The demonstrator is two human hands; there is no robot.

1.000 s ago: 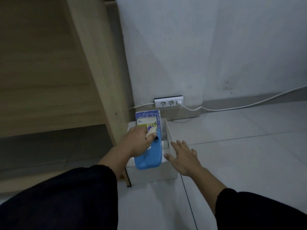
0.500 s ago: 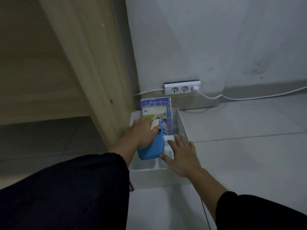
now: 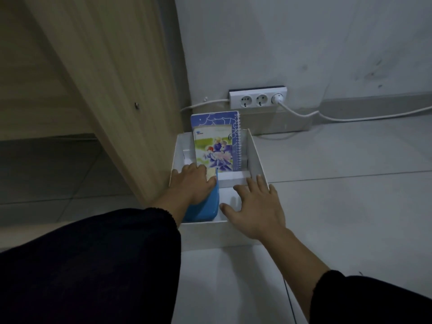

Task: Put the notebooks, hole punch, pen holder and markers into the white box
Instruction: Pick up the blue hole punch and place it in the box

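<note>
L hand [image 3: 192, 183] is wrapped over the blue hole punch [image 3: 205, 208], lowering it into the near left part of the white box [image 3: 256, 157] on the floor; grip is closed on the punch. R hand [image 3: 256, 204] lies flat w/ fingers spread on the box's near right rim, holding nothing, prob. steadying it. Two notebooks [image 3: 216, 141] stand upright in the far compartment, leaning on the back wall; pen holder & markers not seen. To do this well: seat the punch flat on the bottom before letting go; keep it off the divider [image 3: 233, 177]; keep R hand pressing so the box doesn't slide. Vs. half a sec ago: punch sits deeper; L hand is lower & no longer covers the notebooks' front cover; camera has come closer.
</note>
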